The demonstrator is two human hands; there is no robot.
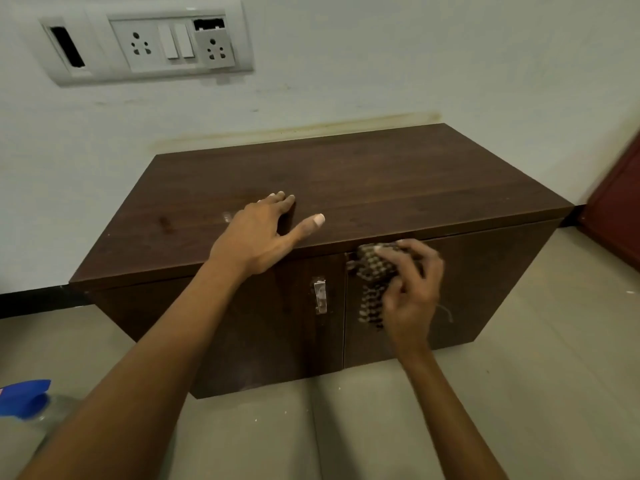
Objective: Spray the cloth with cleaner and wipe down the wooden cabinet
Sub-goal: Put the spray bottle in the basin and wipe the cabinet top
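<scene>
The cabinet [346,188] stands on the floor [519,393], its back against the wall [381,64]. The left hand [263,233] lies flat on the top, near the front edge. Just right of it, the right hand [412,289] presses the cloth [372,282] against the right door, by its top edge. The handle [320,295] sits left of the cloth, on the left door. The bottle [31,407] stands on the floor, before the cabinet's left corner. The sockets [149,46] are on the wall, above and left.

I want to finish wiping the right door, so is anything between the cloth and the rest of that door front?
Nothing visible does. The right hand holds the checked cloth against the right door near its top left corner. The metal handle sits on the left door, outside the path.
</scene>
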